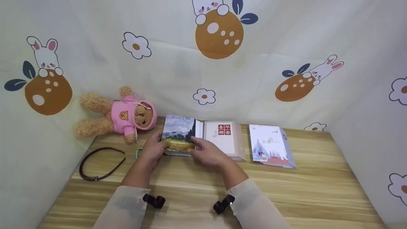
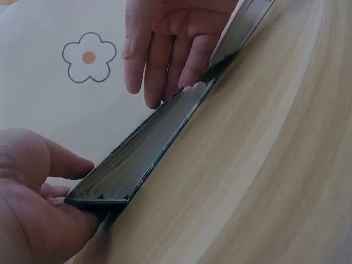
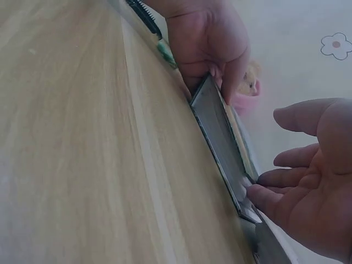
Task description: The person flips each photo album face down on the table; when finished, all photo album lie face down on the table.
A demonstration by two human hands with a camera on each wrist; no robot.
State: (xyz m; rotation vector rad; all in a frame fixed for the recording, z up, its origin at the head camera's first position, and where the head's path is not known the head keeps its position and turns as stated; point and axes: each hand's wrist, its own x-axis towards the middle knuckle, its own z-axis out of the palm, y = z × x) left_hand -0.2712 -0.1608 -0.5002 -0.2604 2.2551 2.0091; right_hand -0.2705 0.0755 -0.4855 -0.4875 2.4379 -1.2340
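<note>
A photo album (image 1: 178, 130) with a painted landscape cover lies at the back middle of the wooden table. My left hand (image 1: 154, 148) grips its left edge, with the thumb over the cover and the fingers low along the side, as the left wrist view shows. My right hand (image 1: 208, 152) is at the album's right edge. In the right wrist view its fingertips (image 3: 258, 192) touch the page side, while the thumb stands apart from the cover. Close by on the right lies a cream album (image 1: 219, 140) with red square characters, partly behind my right hand.
Further right lies a white album (image 1: 268, 143) with a tent picture. A teddy bear (image 1: 122, 116) in a pink hoodie lies at the back left. In front of it are a dark headband (image 1: 82, 168) and a small green item (image 1: 137, 153). A patterned curtain (image 1: 171, 73) hangs behind the table.
</note>
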